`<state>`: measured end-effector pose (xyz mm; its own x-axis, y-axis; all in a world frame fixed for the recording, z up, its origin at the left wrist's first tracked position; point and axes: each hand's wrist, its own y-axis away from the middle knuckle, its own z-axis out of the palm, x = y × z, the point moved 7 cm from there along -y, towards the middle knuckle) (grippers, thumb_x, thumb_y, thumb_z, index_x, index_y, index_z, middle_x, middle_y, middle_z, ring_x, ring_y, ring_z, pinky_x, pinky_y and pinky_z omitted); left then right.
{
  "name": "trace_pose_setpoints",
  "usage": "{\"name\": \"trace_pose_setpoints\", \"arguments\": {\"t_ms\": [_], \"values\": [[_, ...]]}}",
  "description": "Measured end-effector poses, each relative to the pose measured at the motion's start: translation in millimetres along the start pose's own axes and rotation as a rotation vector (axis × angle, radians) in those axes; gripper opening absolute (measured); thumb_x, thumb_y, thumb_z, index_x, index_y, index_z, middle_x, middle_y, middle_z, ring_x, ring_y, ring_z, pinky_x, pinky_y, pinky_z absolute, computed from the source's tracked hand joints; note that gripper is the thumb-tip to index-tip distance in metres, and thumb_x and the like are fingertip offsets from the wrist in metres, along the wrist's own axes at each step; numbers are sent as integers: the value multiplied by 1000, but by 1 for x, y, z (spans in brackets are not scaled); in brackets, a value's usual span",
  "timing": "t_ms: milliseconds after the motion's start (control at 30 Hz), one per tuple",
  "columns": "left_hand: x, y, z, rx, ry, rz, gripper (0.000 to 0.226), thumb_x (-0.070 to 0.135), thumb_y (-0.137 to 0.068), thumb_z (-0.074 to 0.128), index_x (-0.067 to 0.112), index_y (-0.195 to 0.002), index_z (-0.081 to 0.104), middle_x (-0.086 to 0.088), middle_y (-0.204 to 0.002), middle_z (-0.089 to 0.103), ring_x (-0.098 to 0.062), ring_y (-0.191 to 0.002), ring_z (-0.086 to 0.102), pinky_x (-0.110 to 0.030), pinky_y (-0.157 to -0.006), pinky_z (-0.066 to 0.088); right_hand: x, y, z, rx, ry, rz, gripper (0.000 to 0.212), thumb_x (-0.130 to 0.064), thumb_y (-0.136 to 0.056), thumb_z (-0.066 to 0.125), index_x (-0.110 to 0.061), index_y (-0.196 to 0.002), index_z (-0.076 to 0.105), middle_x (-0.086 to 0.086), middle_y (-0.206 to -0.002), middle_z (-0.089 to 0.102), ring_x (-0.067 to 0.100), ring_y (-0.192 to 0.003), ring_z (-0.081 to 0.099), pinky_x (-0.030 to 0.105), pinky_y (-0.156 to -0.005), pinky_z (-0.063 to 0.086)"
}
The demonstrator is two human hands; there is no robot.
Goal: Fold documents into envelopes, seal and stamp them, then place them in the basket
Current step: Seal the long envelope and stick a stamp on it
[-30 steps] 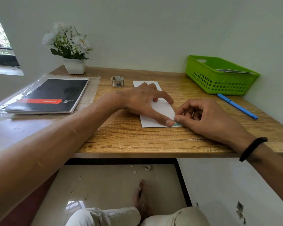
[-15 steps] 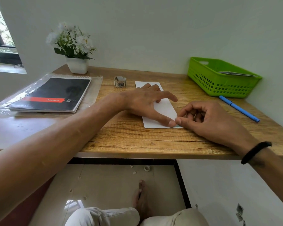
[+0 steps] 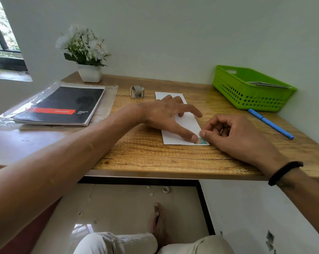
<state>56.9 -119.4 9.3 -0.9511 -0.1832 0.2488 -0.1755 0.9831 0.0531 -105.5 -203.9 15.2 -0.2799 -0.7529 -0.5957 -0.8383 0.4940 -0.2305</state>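
Left hand (image 3: 166,116) lay flat on envelope (image 3: 187,123); right hand (image 3: 228,134) pinched stamp (image 3: 203,141) at its lower corner. Stamping underway; basket (image 3: 250,88) drop remained.

Spiral pad (image 3: 63,105), flower pot (image 3: 89,72), blue pen (image 3: 270,123) on desk (image 3: 155,158).

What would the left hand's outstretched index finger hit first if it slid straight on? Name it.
Likely the right hand: the left hand lies on the envelope, its index finger aimed right, the knuckles seemingly next in line, though depth is unclear.
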Motion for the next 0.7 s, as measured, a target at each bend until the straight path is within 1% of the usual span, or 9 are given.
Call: {"name": "trace_pose_setpoints", "arguments": {"t_ms": [100, 200, 233, 333, 467, 533, 600, 667, 700], "values": [[-1, -2, 0, 8, 47, 5, 69, 77, -85, 61, 61, -146, 34, 12, -120, 45, -17, -117, 38, -42, -99, 39, 1, -1, 0, 11, 56, 17, 8, -39, -93, 72, -31, -91, 72, -10, -79, 68, -7, -61, 54, 13, -51, 39], [-2, -2, 0, 21, 68, 0, 62, 72, -91, 58, 60, -147, 36, 10, -122, 46, -17, -120, 38, -40, -97, 39, 0, 2, 0, -5, 52, 3, 18, -49, -97, 62, -34, -96, 72, -12, -86, 69, 3, -72, 56, 19, -60, 37], [-2, -2, 0, 24, 62, 3, 61, 73, -91, 57, 59, -146, 36, 8, -123, 46, -17, -121, 38, -39, -96, 38, -1, 3, 0, -13, 44, -6, 20, -51, -96, 61, -34, -97, 73, -12, -86, 69, 3, -72, 56, 19, -60, 36], [0, -2, 1, 36, 41, 19, 63, 73, -90, 58, 58, -147, 37, 6, -124, 47, -18, -120, 38, -37, -92, 35, -3, 5, 1, -35, 32, -25, 13, -48, -89, 73, -36, -93, 73, -10, -78, 67, -4, -61, 51, 16, -54, 36], [-1, -1, -1, 37, 95, 5, 54, 58, -98, 60, 53, -147, 39, 6, -122, 49, -15, -118, 40, -34, -90, 35, 0, 1, 1, -8, 51, -17, 1, -36, -93, 73, -35, -94, 73, -11, -79, 68, -7, -61, 51, 16, -54, 38], [-3, 0, -5, 86, 109, -17, 50, 52, -101, 58, 47, -148, 43, 5, -119, 51, -9, -105, 44, -31, -85, 37, 1, 1, 2, -8, 63, -14, 5, -33, -96, 69, -35, -96, 73, -12, -82, 69, -4, -63, 53, 17, -54, 38], [-8, 2, -11, 163, 110, -68, 50, 52, -101, 59, 41, -148, 47, 4, -119, 54, -4, -95, 47, -31, -82, 38, 2, 1, 0, 7, 81, -13, 8, -33, -99, 65, -37, -99, 73, -13, -87, 69, 3, -69, 54, 20, -58, 38], [-18, 6, -17, 268, 125, -152, 51, 53, -99, 62, 36, -146, 50, 1, -128, 57, -7, -98, 51, -32, -86, 39, 4, 0, -4, 47, 71, -9, 12, -33, -101, 61, -37, -102, 73, -13, -94, 68, 6, -78, 56, 24, -62, 39], [-23, 9, -21, 334, 142, -198, 51, 52, -98, 63, 34, -144, 51, -1, -135, 56, -13, -108, 54, -33, -90, 41, 5, -1, -5, 64, 63, -4, 13, -32, -102, 60, -37, -103, 72, -14, -98, 67, 6, -83, 57, 24, -64, 40]]}}
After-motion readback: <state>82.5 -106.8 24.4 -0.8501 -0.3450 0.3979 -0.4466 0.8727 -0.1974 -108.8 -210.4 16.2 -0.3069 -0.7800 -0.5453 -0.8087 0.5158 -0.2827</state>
